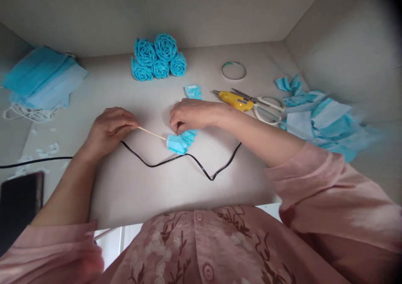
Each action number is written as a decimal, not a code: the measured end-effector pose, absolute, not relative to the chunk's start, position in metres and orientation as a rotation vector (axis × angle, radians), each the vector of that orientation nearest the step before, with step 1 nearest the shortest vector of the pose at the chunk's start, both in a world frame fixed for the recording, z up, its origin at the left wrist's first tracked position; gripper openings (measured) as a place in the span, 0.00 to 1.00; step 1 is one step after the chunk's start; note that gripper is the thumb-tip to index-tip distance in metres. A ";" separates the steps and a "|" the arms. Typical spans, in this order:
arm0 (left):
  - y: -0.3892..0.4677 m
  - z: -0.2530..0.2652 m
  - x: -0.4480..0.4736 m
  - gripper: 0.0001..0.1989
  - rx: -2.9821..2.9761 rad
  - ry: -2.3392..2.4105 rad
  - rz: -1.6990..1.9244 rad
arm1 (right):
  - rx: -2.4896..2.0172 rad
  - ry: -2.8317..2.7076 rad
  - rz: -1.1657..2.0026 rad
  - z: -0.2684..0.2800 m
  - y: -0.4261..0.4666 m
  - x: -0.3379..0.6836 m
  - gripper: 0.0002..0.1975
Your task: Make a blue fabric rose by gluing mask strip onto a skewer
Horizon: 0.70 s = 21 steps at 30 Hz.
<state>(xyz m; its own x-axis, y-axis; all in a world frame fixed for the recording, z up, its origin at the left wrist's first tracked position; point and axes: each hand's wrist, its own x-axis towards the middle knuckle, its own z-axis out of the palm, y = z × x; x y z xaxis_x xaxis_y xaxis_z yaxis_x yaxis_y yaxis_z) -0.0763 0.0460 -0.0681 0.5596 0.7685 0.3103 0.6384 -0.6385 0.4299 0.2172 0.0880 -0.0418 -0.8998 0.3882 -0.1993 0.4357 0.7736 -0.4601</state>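
Between the fingertips of my left hand (114, 127) is a thin wooden stick (152, 133), pinched near its left end. The stick's other end meets the lower end of a pleated blue mask-fabric strip (177, 143). My right hand (191, 114) lies over the middle of that strip, with its fingers curled and closed on it. The strip's upper end (192, 91) shows above the hand. Whether the stick is wrapped in the fabric or only touches it, I cannot tell. A black cord (150, 165) passes just below the strip.
Several blue fabric roses (158, 60) sit at the back. Face masks (44, 81) are piled at left, above white scraps and a phone (20, 208). On the right lie a yellow glue gun (235, 101), scissors (266, 110), a tape roll (234, 71) and cut blue fabric (326, 120).
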 end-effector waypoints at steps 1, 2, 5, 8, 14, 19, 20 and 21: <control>0.046 -0.068 -0.076 0.18 2.524 1.172 0.695 | 0.658 2.873 -0.771 -0.043 0.087 0.217 0.07; 0.046 -0.068 -0.077 0.18 2.526 1.170 0.695 | 0.644 2.881 -0.756 -0.044 0.087 0.216 0.07; 0.046 -0.068 -0.077 0.15 2.546 1.126 0.710 | 0.598 2.923 -0.699 -0.046 0.085 0.215 0.08; 0.046 -0.068 -0.076 0.13 2.563 1.078 0.728 | 0.575 2.951 -0.620 -0.047 0.084 0.214 0.08; 0.044 -0.066 -0.075 0.10 2.584 1.063 0.756 | 0.551 2.986 -0.504 -0.050 0.088 0.210 0.08; 0.042 -0.065 -0.073 0.09 2.572 1.029 0.806 | 0.544 2.984 -0.491 -0.052 0.091 0.206 0.08; 0.042 -0.065 -0.072 0.10 2.569 1.028 0.795 | 0.548 2.976 -0.489 -0.051 0.091 0.205 0.08; 0.042 -0.065 -0.071 0.12 2.565 1.033 0.778 | 0.554 2.969 -0.488 -0.051 0.090 0.205 0.08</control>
